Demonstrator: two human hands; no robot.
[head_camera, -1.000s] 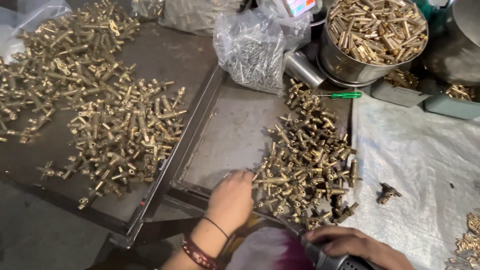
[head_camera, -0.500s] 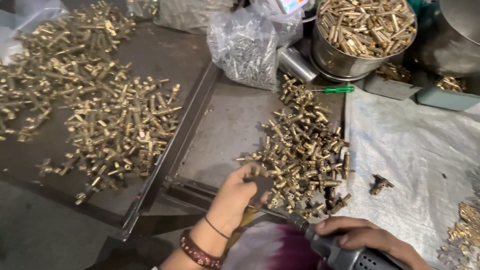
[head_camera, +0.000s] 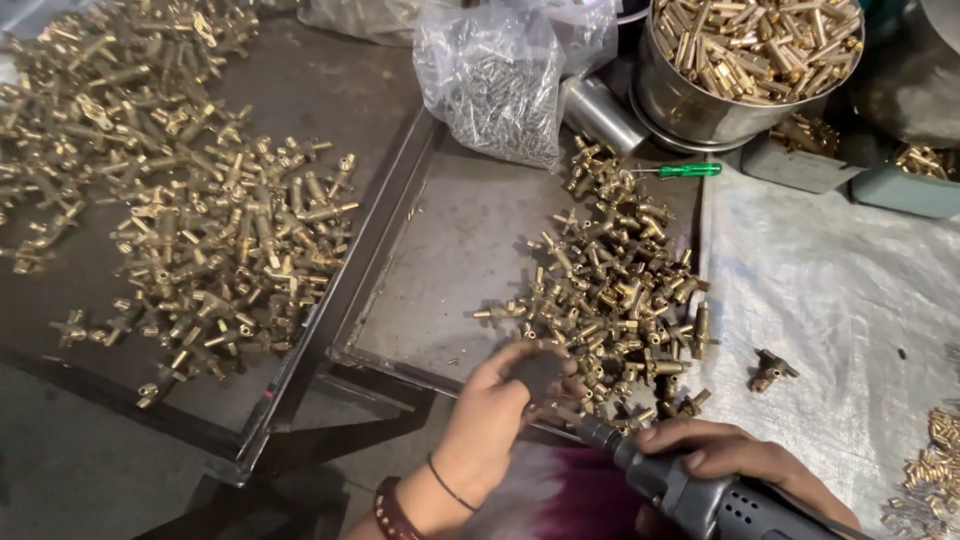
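L hand (head_camera: 497, 420) at 6 o'clock, fingers curled, pinching a small brass fitting (head_camera: 548, 352) at the near edge of the pile (head_camera: 610, 290) on the tray (head_camera: 450, 250). R hand (head_camera: 745, 460) at 5 o'clock, wrapped tight round a grey driver (head_camera: 690, 490), tip touching the L fingers. Vs 0.5 s ago: L hand about the same spot, driver now further up twd it, R hand more in view. Loose fitting (head_camera: 772, 369) on the white sheet (head_camera: 850, 290) at 4 o'clock, unmoved. Green screwdriver (head_camera: 685, 170), pot (head_camera: 740, 60), bag (head_camera: 500, 80) at 12–1 o'clock.
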